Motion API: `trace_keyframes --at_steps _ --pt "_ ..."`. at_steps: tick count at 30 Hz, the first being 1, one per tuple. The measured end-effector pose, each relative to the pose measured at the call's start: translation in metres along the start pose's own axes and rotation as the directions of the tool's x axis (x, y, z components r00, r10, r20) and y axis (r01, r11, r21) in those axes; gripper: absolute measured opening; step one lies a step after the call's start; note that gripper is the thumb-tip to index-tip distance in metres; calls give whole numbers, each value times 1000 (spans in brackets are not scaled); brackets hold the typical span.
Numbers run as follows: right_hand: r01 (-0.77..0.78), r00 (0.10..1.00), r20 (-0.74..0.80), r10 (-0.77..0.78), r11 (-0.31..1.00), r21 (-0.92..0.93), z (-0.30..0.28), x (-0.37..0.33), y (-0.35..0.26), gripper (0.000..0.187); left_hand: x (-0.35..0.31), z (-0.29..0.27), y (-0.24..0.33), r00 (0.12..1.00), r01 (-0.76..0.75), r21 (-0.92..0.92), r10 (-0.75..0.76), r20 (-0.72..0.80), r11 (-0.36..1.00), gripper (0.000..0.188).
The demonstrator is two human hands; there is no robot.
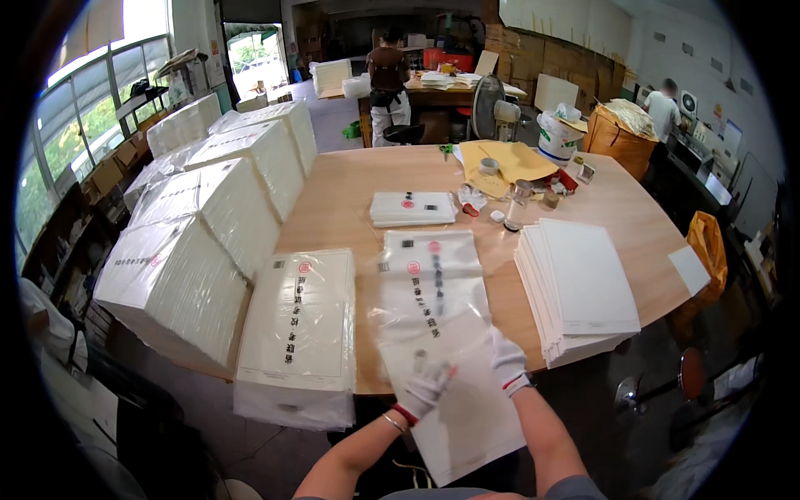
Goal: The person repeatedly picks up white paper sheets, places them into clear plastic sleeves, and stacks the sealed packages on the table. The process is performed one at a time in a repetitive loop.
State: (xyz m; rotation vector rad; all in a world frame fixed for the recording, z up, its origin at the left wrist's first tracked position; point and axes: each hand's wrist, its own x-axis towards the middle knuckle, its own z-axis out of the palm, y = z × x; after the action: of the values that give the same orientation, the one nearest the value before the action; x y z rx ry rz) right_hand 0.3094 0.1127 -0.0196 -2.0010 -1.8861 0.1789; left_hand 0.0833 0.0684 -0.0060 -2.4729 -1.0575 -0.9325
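Note:
White paper sheets (473,417) lie at a slant in front of me, their near end past the table edge and their far end over printed clear plastic bags (442,279). My left hand (428,388), in a white glove with a red cuff, rests over the left part of the paper with fingers stretched out, slightly blurred. At the paper's right edge, my gloved right hand (507,360) grips the side; some of its fingers are hidden. Left of the bags sits a pile of filled, printed plastic packs (302,333). A fanned stack of white paper (583,279) stands to the right.
Tall plastic-wrapped paper blocks (196,225) line the table's left side. Farther back are a small stack of folded bags (412,208), yellow wrapping paper (508,158), tape rolls (489,166), a white bucket (557,137) and a fan (487,108). Two people work in the background.

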Motion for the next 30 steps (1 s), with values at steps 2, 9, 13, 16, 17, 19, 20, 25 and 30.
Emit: trace_keyframes --at_steps 2,9,13,16,17,19,20,25,30 --pt "-131 960 239 148 988 -84 -7 25 -8 33 -28 43 -40 939 335 123 -322 -118 934 28" --pt "-67 918 384 101 993 -101 -32 -36 -15 65 -18 7 -58 400 853 -498 -807 434 155 29" --pt "-22 923 385 14 1000 17 -29 -86 -2 68 -88 20 -39 482 777 -604 -785 389 177 26" --pt "-61 877 476 59 998 -11 -54 -119 -16 67 -99 -22 -6 500 844 -447 -740 450 298 23" --pt "-76 867 492 74 997 -16 -59 -131 -18 67 -114 -27 4 614 780 -393 -716 332 487 20" --pt "-35 894 447 21 999 24 -56 -161 -10 68 -126 -56 28 642 758 -408 -691 332 508 18" --pt "-4 892 452 -7 1000 23 -56 -182 -3 68 -125 -73 39 660 742 -422 -679 322 521 17" --pt "57 811 575 -109 993 108 -108 -282 -23 64 -160 -170 94 531 842 -360 -505 681 401 19" --pt "150 800 491 -344 908 392 -93 -314 -18 44 -158 -210 90 498 856 -409 -292 817 316 47"
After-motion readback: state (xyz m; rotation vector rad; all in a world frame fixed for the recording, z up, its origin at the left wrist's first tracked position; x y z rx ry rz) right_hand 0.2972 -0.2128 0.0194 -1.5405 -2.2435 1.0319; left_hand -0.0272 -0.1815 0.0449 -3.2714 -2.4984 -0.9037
